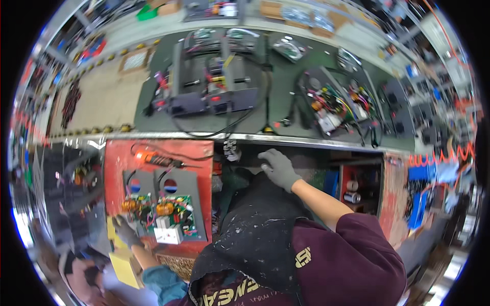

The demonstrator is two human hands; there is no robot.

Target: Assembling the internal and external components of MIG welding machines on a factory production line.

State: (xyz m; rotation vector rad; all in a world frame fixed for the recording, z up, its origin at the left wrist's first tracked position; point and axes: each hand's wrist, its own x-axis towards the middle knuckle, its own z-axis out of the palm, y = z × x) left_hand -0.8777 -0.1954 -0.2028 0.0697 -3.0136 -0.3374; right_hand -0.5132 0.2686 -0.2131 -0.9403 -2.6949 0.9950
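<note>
Workshop clutter rings a dark green bench (286, 102) at the far side, where opened electronics units with coloured wiring (334, 104) lie, and a red cart (196, 148) stands near on the left. On that cart lies a grey panel with a green circuit board (168, 209). The left hand (124, 230), in a dark glove, rests at the board's near left corner beside a yellow block (125, 268); whether it grasps anything I cannot tell. The right hand (278, 166), grey-gloved, lies flat with fingers spread under the bench edge, gripping nothing. It looks like a positioning step; the next move probably calls for a firm two-handed hold on the board.
</note>
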